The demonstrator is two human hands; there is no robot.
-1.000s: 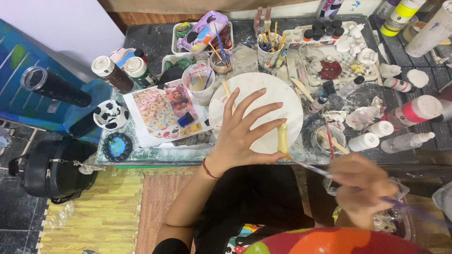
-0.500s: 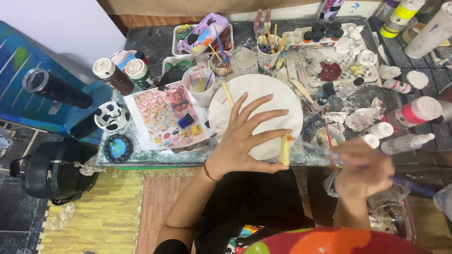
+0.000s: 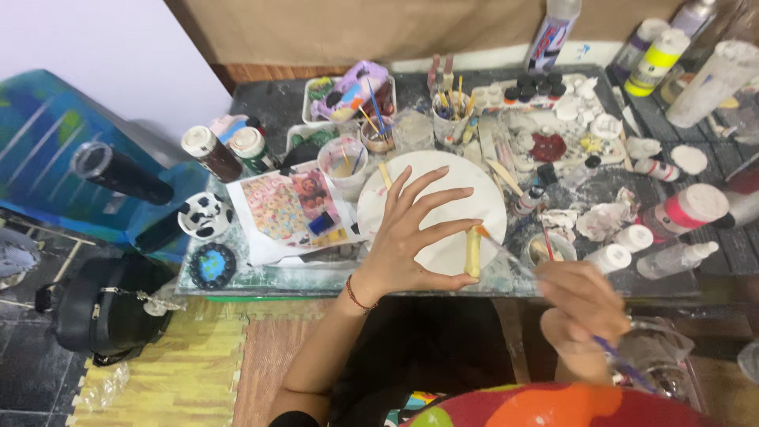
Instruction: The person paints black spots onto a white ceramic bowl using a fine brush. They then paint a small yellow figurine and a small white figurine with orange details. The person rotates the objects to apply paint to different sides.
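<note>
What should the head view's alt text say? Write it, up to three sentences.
Seen from above, a person's left hand lies spread on a white round disc while the right hand holds a thin paintbrush whose tip meets the disc's edge. Around them, paint bottles, brush cups and a printed reference sheet crowd the paint-stained table.

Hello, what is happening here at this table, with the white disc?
A person is painting at a crowded craft table. The left hand lies flat with spread fingers on a round white disc, holding it down. The right hand grips a thin paintbrush, whose tip touches the disc's lower right edge by a yellowish streak. Paint bottles, cups of brushes and a colourful printed sheet surround the disc.
</note>
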